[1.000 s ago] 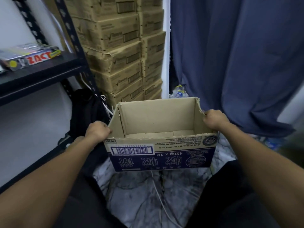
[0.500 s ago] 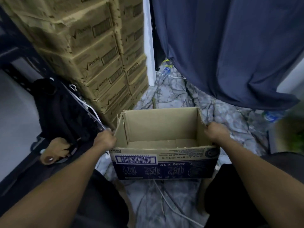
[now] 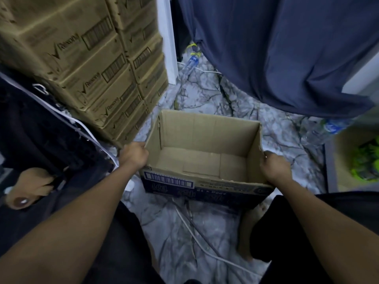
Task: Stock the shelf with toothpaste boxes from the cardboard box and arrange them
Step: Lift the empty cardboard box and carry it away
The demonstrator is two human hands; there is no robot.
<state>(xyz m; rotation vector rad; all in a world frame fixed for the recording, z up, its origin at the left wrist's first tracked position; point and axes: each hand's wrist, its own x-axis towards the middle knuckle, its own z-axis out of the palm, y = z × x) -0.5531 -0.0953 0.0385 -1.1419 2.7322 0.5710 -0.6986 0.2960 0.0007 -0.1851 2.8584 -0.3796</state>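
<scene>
Down between the person's knees, the cardboard box (image 3: 205, 130) is sitting open-topped, its brown bottom flaps showing inside and a white barcode label (image 3: 168, 179) facing the camera on its near blue-printed wall. The left hand (image 3: 134, 155) is gripping the box's left wall close to the near corner, fingers curled over the rim. The right hand (image 3: 273, 167) is clutching the rim of the right wall in the same way, fingers bent round the cardboard edge. Whether the box is resting on the marbled floor (image 3: 205, 253) or being held just above it cannot be told. To the left of the box and behind it, a stack of brown cartons (image 3: 82, 64) is rising, nearly touching the box's far left corner. Further left of the box, a black bag (image 3: 41, 130) is lying. Behind the box, a dark blue curtain (image 3: 287, 48) is hanging down to the floor, and a plastic water bottle (image 3: 191, 61) is lying beside its left edge. In front of the box, a white cable (image 3: 196, 236) is trailing across the floor. Right of the box, another open carton (image 3: 346, 156) is holding something bright green.
</scene>
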